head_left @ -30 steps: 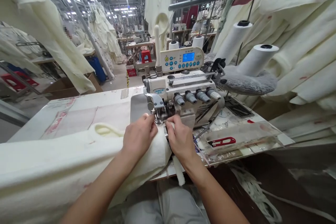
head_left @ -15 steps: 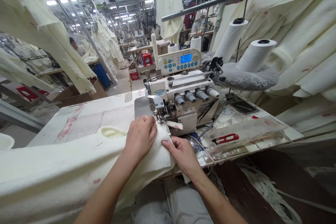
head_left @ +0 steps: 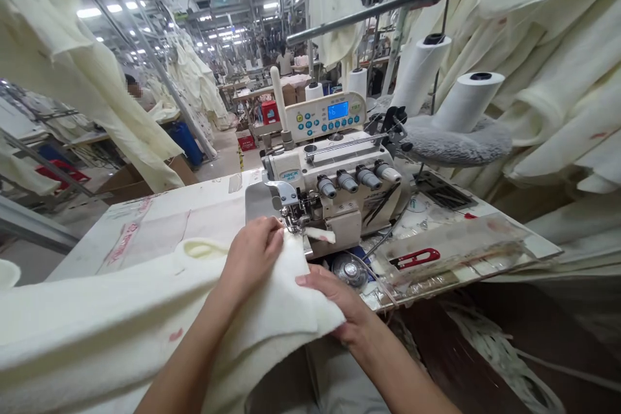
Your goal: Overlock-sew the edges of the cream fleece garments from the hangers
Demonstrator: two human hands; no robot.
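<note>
Head view, observed from my remote station. Left hand [head_left: 255, 249]: fingers together, curled over the cream fabric [head_left: 286, 291] with the tips just beside the presser foot [head_left: 292, 223]; I cannot tell whether they pinch the cloth or only press it. Right hand [head_left: 337, 297]: clamped on the fabric's near edge, thumb on top, other fingers underneath. The two hands are apart, with cloth spanning the gap between them.

The fabric's end lies at the presser foot, ahead of both hands; the rest spreads out to the left of the left hand, over the counter [head_left: 218, 191], and hangs down in front. I note a pinkish mark on it beside the left forearm (shape irregular), and a rounded opening just left of the left hand.

Ahead of the right hand, a narrow cream strip [head_left: 320, 235] sticks out from the presser foot across the front of the sewing machine [head_left: 345, 223]. The control panel [head_left: 320, 119] is lit, beyond both hands. Right of the right hand I log red snips [head_left: 431, 255] lying on the counter; farther off, thread cones [head_left: 468, 103] stand upright by a grey fuzzy cover [head_left: 451, 145].
</note>
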